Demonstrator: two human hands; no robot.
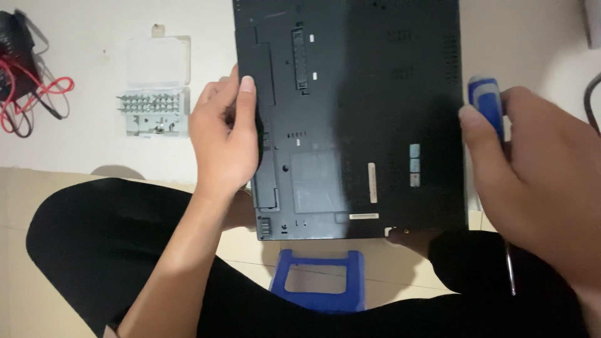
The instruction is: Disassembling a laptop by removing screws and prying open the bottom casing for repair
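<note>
Laptop: black, flipped bottom-up on the white table, near edge hanging over toward my lap. Only one view to go on, the head cam.
Left hand: fingers curled around the laptop's left edge, thumb lying on the bottom panel, so it's loosely closed on the case and steadying it.
Right hand: wrapped tight around a screwdriver with a blue and white handle, sitting at the right edge of the laptop. The metal shaft pokes out below the hand, tip pointing at my lap, not on any screw.
How it'll handle: my guess is stiff, fairly heavy and flat, plastic shell a bit slick. Best held by both side edges, not by the vents or the little labels. The overhang makes me think it could tip if pressed near the front.
Other stuff: clear bit case lying open left of the laptop, red and black wires far left, blue plastic stool below between my knees.
</note>
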